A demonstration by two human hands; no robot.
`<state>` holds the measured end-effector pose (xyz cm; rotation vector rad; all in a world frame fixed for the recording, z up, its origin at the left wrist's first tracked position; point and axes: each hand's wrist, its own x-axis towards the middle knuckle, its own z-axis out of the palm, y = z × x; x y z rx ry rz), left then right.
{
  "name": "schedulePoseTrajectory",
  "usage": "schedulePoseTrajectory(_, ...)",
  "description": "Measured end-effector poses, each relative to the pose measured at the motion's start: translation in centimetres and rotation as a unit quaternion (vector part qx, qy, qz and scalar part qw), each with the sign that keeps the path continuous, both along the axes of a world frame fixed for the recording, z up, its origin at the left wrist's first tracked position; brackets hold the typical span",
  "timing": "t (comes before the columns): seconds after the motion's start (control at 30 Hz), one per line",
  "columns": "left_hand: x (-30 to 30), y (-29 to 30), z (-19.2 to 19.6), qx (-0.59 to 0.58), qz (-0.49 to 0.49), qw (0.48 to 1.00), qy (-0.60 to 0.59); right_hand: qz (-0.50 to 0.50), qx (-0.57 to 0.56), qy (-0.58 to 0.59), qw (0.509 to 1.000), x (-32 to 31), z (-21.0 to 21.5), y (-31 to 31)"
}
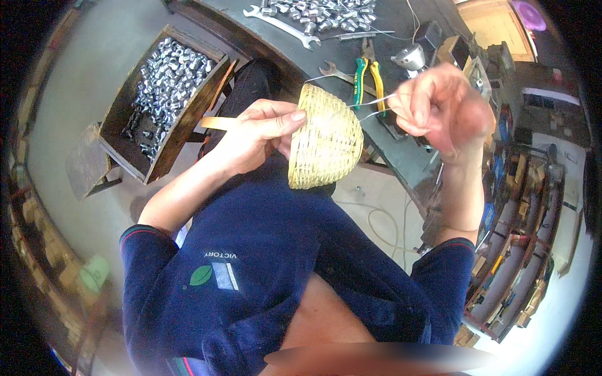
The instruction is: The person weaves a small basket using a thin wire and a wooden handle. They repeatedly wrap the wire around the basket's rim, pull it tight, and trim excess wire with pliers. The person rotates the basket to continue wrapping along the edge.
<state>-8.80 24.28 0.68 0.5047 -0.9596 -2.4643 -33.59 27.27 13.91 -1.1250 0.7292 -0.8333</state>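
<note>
A small, bowl-shaped woven basket (pixel 331 141), pale yellow, is tilted on its side in front of my chest. My left hand (pixel 260 131) grips its rim, thumb on the outer edge and the other fingers partly behind it. From behind that hand a flat tan strip (pixel 216 123) sticks out to the left; whether it joins the basket is hidden. Thin metal wire (pixel 375 101) runs from the basket's right side to my right hand (pixel 436 106), whose fingers are pinched together on it. That hand is slightly blurred.
The dark workbench (pixel 382 147) ahead carries pliers (pixel 367 75) with green and yellow handles, an open-end wrench (pixel 282 28), a second wrench (pixel 338 73) and a heap of metal fittings (pixel 326 12). A wooden box (pixel 119 153) of similar fittings stands left. Shelving (pixel 514 244) is at right.
</note>
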Motion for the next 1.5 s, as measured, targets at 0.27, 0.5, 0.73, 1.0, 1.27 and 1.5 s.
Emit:
schedulePoseTrajectory(0.27,-0.4,0.5,-1.1,0.017,0.014,1.0,-0.001,0.056,0.089,-0.075,0.992,4.5,0.8,-3.0)
schedulePoseTrajectory(0.5,-0.2,0.3,-0.5,0.011,-0.016,1.0,0.011,0.023,0.082,-0.073,0.994,4.9,0.0,-2.8)
schedulePoseTrajectory(0.73,0.0,0.0,-0.6,0.006,-0.034,0.999,0.04,0.01,0.069,-0.135,0.988,3.2,-2.9,-2.3)
schedulePoseTrajectory(1.0,0.0,-0.1,-0.7,0.005,-0.04,0.998,0.044,-0.024,0.079,-0.132,0.988,2.8,-4.3,-1.9)
schedulePoseTrajectory(1.27,0.0,-0.1,-0.7,0.003,-0.04,0.998,0.042,-0.021,0.1,-0.185,0.977,2.1,-5.4,-1.4)
schedulePoseTrajectory(1.5,-0.2,-0.1,-0.6,0.012,-0.043,0.998,0.039,-0.093,0.053,-0.202,0.973,2.5,-7.4,0.0)
